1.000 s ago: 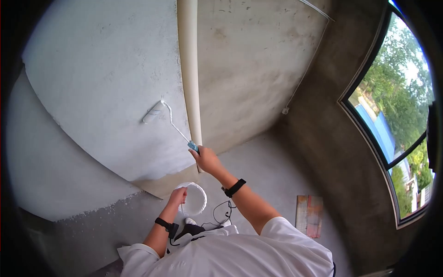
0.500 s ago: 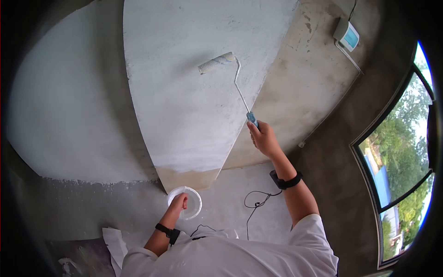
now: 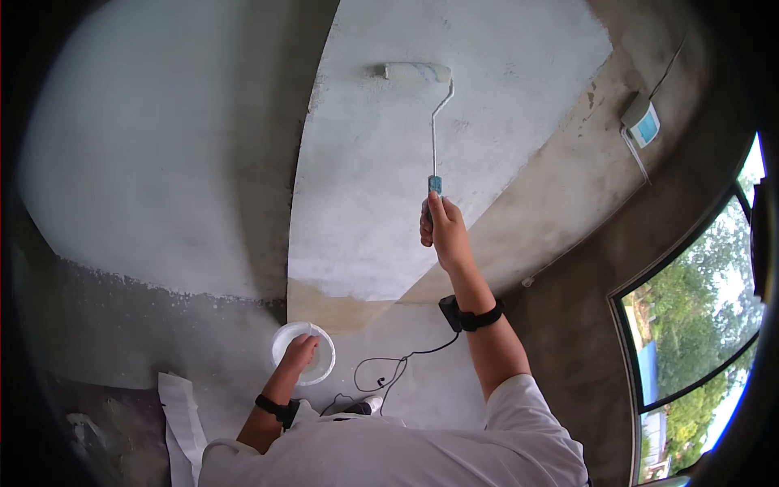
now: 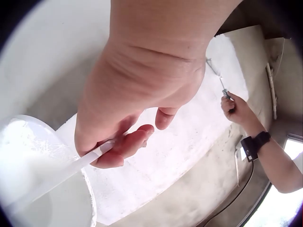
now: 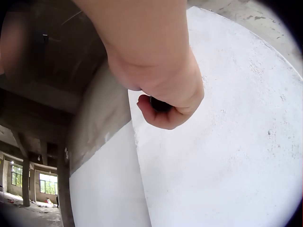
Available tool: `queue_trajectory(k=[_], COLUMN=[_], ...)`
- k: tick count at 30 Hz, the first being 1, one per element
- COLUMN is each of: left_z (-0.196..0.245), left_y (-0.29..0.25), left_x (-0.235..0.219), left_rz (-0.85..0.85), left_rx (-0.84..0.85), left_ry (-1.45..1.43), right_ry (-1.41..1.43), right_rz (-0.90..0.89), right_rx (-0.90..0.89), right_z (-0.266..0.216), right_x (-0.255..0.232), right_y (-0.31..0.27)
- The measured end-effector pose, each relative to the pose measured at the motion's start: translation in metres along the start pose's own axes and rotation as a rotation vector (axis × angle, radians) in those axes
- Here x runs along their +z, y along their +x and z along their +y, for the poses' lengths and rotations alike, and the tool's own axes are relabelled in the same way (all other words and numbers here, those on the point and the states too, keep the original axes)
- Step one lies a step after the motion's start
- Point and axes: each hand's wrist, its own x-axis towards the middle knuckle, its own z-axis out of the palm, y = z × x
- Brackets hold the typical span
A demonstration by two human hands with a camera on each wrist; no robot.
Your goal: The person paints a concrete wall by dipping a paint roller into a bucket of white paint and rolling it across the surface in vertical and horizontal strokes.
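Observation:
My right hand grips the blue handle of a paint roller, its thumb lying along the handle. The roller's sleeve lies level against the white-painted part of the wall, high in the head view. In the right wrist view the fingers curl round the dark handle end, and the roller's sleeve is hidden. Low on the left, my left hand holds the handle of a white bucket. The left wrist view shows that pale bucket handle running through the curled fingers, with the bucket hanging beside them.
Bare tan plaster borders the white paint below and to the right. A white box with a blue front hangs on the wall, near a window. A black cable loops over the floor near a shoe. White sheeting lies at lower left.
The roller has gone up the wall, with the right arm reaching higher, and its sleeve has turned level. The view has swung, bringing the wall box into sight. The left hand keeps holding the bucket.

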Motion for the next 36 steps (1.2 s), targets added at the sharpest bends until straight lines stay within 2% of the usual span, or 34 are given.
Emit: queue_trajectory(k=[3,9,12,14,16,18,20,22,23,25,27,31,36], left_z=[-0.007,-0.012,-0.005,-0.004,-0.008,-0.011,-0.013,-0.016,-0.018,-0.015,-0.012,-0.009,-0.017], left_y=[-0.011,-0.006,-0.018,-0.027,-0.028,-0.027,-0.03,-0.032,-0.034,-0.036,-0.035,-0.038,-0.028], left_x=[-0.005,-0.012,-0.017,-0.016,-0.019,-0.021,-0.021,-0.021,-0.022,-0.026,-0.03,-0.029,-0.033], left_rz=[0.027,0.078,0.099,0.124,0.107,0.101,0.098,0.114,0.133,0.137,0.157,0.158,0.132], left_rx=[-0.017,0.056,0.065,0.045,0.047,0.056,0.07,0.096,0.125,0.098,0.053,0.065,0.063], left_ry=[-0.021,-0.077,-0.047,-0.1,-0.094,-0.091,-0.107,-0.105,-0.11,-0.119,-0.144,-0.13,-0.119], right_ry=[-0.072,-0.157,-0.311,-0.485,-0.479,-0.536,-0.534,-0.278,-0.273,-0.085,-0.078,-0.076,-0.053], right_rz=[0.066,0.186,0.178,0.179,0.192,0.191,0.231,0.282,0.295,0.25,0.267,0.267,0.223], right_rx=[0.007,0.071,0.088,0.056,0.09,-0.024,-0.054,-0.077,-0.075,-0.077,-0.119,-0.201,-0.199], right_z=[0.023,0.086,0.119,0.128,0.12,0.111,0.086,0.055,0.041,0.009,-0.017,-0.077,-0.113], right_x=[0.008,0.0,-0.022,-0.055,-0.078,-0.091,-0.093,-0.089,-0.088,-0.09,-0.094,-0.094,-0.097], right_y=[-0.003,-0.022,-0.038,-0.048,-0.056,-0.057,-0.053,-0.048,-0.045,-0.036,-0.025,-0.008,0.009])
